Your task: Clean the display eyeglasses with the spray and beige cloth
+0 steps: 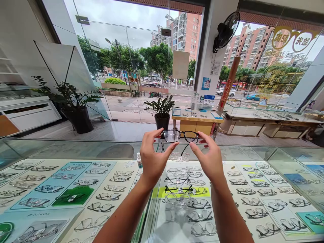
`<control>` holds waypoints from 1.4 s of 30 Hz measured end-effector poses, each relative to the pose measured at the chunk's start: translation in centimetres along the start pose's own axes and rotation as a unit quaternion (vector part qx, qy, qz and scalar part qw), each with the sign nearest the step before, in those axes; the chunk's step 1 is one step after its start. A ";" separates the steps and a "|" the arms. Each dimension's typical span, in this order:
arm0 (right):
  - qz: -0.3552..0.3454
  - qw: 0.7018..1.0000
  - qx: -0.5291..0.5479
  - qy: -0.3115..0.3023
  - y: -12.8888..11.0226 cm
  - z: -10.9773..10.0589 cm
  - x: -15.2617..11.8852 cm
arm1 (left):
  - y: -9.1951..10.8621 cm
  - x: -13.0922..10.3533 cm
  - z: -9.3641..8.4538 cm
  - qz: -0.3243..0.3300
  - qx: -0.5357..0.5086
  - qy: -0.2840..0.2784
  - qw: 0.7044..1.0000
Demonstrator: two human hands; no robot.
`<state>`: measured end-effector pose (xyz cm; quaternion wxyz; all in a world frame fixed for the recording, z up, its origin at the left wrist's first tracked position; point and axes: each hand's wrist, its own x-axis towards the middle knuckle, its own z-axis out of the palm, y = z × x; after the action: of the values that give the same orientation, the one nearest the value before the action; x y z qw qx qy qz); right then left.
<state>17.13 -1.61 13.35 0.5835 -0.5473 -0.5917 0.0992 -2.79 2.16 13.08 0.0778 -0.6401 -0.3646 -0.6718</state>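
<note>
The left hand (153, 153) and right hand (208, 153) pinch black-rimmed clear glasses (180, 136) at both ends; they hold them up. Below is a glass case (131, 189) of glasses.

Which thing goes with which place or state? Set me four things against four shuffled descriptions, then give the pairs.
Things
1. Fan
2. Raised glasses
3. Green mat
4. Small bottle

Places and states
A. Lying beneath a pair of displayed glasses
B. White-capped and standing upright
C. High on the pillar
D. Between the left hand and the right hand

Right pairs: 1-C, 2-D, 3-A, 4-B
</note>
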 end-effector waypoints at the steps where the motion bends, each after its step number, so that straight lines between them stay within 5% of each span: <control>1: -0.001 1.000 0.000 -0.001 0.0 0.0 0.0 | 0.0 0.0 0.0 -0.002 -0.002 0.000 1.000; 5: -0.026 1.000 -0.006 0.017 0.0 0.1 0.0 | -0.4 0.2 0.0 -0.036 -0.026 -0.022 0.999; 12: -0.124 0.988 -0.035 0.084 -0.4 0.3 -0.1 | -2.2 0.6 0.8 -0.200 -0.142 -0.120 0.962; 15: -0.129 0.987 -0.036 0.087 -0.5 0.4 -0.2 | -2.3 0.5 0.9 -0.212 -0.148 -0.125 0.958; 21: -0.116 0.990 -0.030 0.075 -0.5 0.4 -0.2 | -1.9 0.4 0.7 -0.129 -0.103 -0.079 0.983; 30: -0.072 0.996 -0.026 0.054 -0.2 0.5 -0.1 | -1.8 0.3 0.5 -0.135 -0.070 -0.098 0.984; 37: -0.029 0.996 0.083 0.031 -0.1 0.0 0.4 | -2.1 0.5 0.4 0.070 -0.036 0.006 0.997; 42: -0.007 0.990 0.137 0.045 0.0 -0.5 0.8 | -2.5 0.3 0.3 0.094 -0.062 0.020 0.993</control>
<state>17.74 -1.27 13.93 0.6796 -0.4622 -0.5494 0.1506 -4.04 4.23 12.37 0.1087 -0.6615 -0.2588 -0.6954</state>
